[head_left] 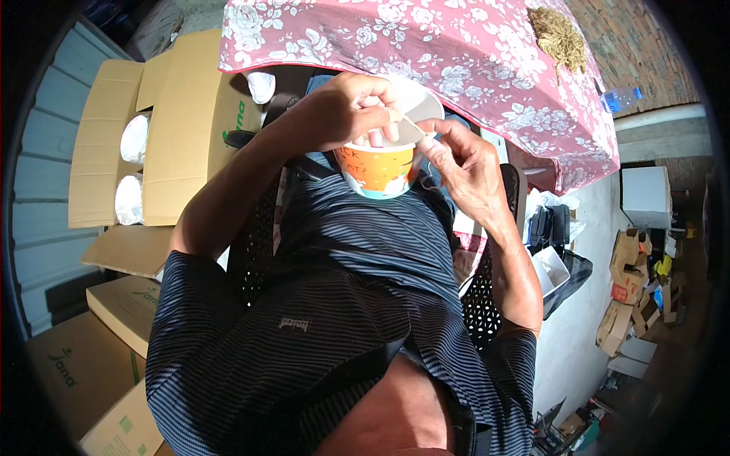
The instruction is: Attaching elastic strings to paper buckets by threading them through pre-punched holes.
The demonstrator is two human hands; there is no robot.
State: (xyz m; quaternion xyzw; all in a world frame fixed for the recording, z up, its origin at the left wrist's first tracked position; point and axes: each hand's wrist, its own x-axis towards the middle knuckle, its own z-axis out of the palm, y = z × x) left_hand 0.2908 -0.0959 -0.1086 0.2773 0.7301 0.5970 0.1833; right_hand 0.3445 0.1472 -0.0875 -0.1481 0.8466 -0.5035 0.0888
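Observation:
A paper tub (376, 171) with an orange and teal printed side and a white inside rests upright in my lap. My left hand (357, 114) is over its mouth, fingers bent and pinched on a short pale cord (409, 121). At the tub's right rim, my right hand (465, 161) pinches the other end of the cord between thumb and forefinger. The cord runs between both hands across the rim; whether it passes through the tub's wall cannot be made out.
Ahead is a table with a pink floral cloth (487, 68), bearing a heap of tan twine (559, 38). A clear bottle (622, 99) lies beyond its right edge. Left stands an open cardboard box (186, 121) with white wrapped stacks (131, 199). More cartons (635, 266) pile up at right.

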